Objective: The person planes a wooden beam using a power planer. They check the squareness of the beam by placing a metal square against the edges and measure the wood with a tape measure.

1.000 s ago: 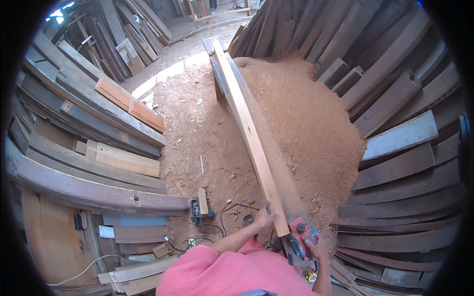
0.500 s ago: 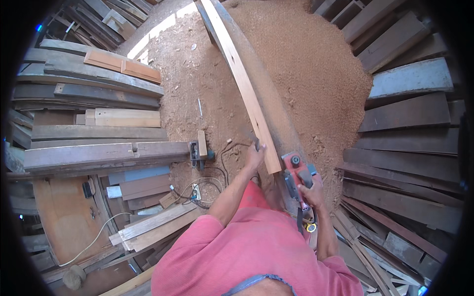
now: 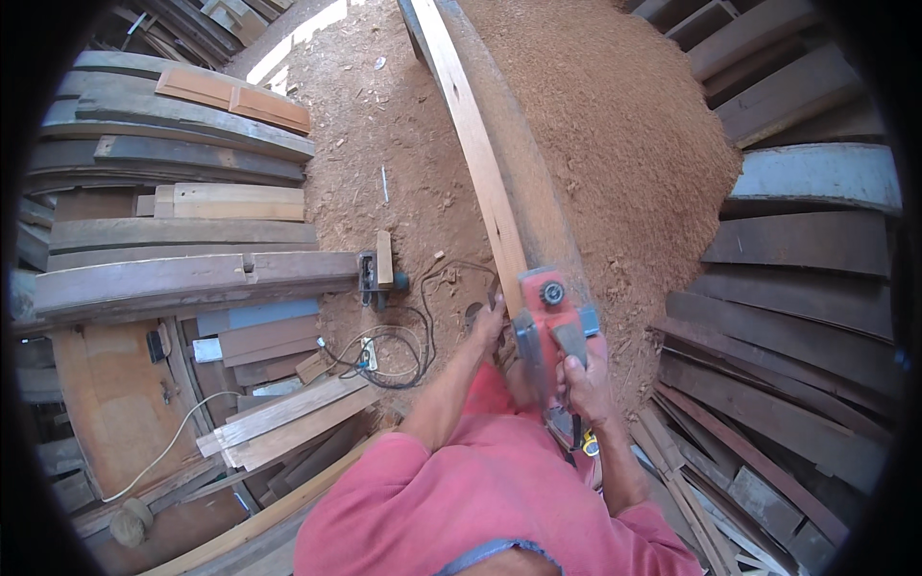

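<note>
My right hand point(image 3: 586, 382) grips the rear handle of a red electric hand planer point(image 3: 547, 331). The planer lies over the near end of a long, pale wooden plank point(image 3: 471, 134). That plank runs away from me along a darker, dust-covered beam point(image 3: 538, 178). Close to the plank's left edge, just left of the planer, my left hand point(image 3: 488, 324) is closed around a small dark piece that I cannot make out. The planer covers the plank's near end. A yellow tape measure point(image 3: 590, 443) shows at my right side, below the planer.
Brown shavings point(image 3: 634, 154) heap up right of the beam. A second power tool point(image 3: 373, 280) with a wood block stands left, by coiled cables point(image 3: 394, 357) on the floor. Stacked boards line both sides, including a thick beam point(image 3: 192, 283) at left and dark planks point(image 3: 788, 288) at right.
My right hand has moved the planer leftward, from beside the plank's near end onto it. My left hand has come slightly nearer to me, still closed. The whole view has shifted a little.
</note>
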{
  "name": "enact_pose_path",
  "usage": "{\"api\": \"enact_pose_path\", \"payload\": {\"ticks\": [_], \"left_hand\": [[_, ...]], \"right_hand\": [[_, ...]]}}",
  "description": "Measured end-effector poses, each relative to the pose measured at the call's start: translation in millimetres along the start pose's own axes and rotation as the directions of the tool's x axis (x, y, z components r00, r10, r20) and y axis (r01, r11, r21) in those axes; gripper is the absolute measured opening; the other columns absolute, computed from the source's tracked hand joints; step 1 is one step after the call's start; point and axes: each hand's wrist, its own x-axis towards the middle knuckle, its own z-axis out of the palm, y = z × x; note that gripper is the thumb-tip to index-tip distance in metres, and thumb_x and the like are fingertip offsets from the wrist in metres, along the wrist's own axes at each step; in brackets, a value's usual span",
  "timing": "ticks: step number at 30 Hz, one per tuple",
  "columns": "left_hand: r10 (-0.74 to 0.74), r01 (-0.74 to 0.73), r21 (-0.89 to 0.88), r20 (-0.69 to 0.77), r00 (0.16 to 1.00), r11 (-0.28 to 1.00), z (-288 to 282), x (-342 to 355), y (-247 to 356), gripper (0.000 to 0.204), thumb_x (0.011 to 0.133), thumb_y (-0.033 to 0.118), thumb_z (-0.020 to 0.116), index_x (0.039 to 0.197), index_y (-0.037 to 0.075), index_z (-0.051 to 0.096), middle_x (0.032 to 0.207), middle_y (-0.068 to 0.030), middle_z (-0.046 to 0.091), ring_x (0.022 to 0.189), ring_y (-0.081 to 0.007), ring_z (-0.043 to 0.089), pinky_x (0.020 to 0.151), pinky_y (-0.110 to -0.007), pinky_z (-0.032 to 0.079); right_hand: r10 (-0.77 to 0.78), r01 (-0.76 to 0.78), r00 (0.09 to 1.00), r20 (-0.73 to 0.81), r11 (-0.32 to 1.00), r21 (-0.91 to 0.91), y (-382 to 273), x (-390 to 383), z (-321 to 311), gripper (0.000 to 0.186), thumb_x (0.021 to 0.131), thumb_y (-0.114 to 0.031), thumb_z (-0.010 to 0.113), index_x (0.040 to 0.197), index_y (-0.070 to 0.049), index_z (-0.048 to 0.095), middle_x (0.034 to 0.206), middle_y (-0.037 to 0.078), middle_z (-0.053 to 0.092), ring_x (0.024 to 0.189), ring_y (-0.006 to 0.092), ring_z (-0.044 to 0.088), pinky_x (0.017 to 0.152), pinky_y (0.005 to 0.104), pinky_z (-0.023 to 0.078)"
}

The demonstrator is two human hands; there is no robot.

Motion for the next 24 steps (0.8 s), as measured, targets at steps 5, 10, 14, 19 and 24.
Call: {"api": "enact_pose_path", "payload": {"ticks": [5,10,14,19,24], "left_hand": [[0.192,-0.191,0.124,0.008,0.981,0.974,-28,22,-28,0.048,0.104,0.048,0.052,0.109,0.003,0.068,0.092,-0.0046,0.068,0.08,-0.0134,0.06,0.067,-0.033,0.048],[0.027,-0.028,0.001,0.141,0.99,1.0,-25,12,-26,0.043,0.106,0.043,0.052,0.112,0.004,0.069,0.092,-0.0032,0.068,0.078,-0.0107,0.061,0.068,-0.029,0.049],[-0.031,0.032,-0.004,0.164,0.986,0.999,-16,2,-12,0.042,0.107,0.041,0.051,0.113,0.004,0.069,0.093,-0.0027,0.068,0.081,-0.0108,0.062,0.072,-0.03,0.051],[-0.033,0.027,0.121,0.047,0.998,0.992,-22,12,-24,0.044,0.107,0.043,0.05,0.114,0.004,0.068,0.091,-0.0024,0.067,0.079,-0.0109,0.061,0.071,-0.029,0.051],[-0.044,0.041,0.191,0.009,0.999,0.981,-17,10,-7,0.042,0.107,0.044,0.049,0.108,0.005,0.065,0.086,-0.0029,0.064,0.076,-0.0132,0.061,0.069,-0.031,0.052]], "right_hand": [[-0.114,0.131,0.989,0.089,0.969,-0.208,20,10,13,0.054,0.095,-0.052,0.06,0.101,0.002,0.058,0.073,0.011,0.063,0.063,0.0193,0.063,0.056,0.0353,0.049],[-0.36,0.328,0.933,0.008,0.841,-0.429,-24,77,43,0.052,0.094,-0.044,0.06,0.111,0.006,0.059,0.068,0.02,0.062,0.065,0.0365,0.066,0.062,0.0437,0.05],[-0.21,0.188,0.978,-0.013,0.897,-0.401,-93,162,70,0.055,0.096,-0.042,0.056,0.121,0.007,0.06,0.075,0.024,0.066,0.075,0.0379,0.07,0.071,0.047,0.051],[-0.382,0.343,0.924,0.019,0.804,-0.485,-181,271,102,0.055,0.097,-0.048,0.054,0.106,0.004,0.068,0.073,0.018,0.069,0.068,0.0318,0.069,0.067,0.0431,0.053],[-0.331,0.343,0.939,0.092,0.9,-0.269,-202,319,99,0.055,0.098,-0.054,0.057,0.089,-0.002,0.069,0.071,0.004,0.067,0.062,0.0122,0.064,0.06,0.0313,0.052]]}}
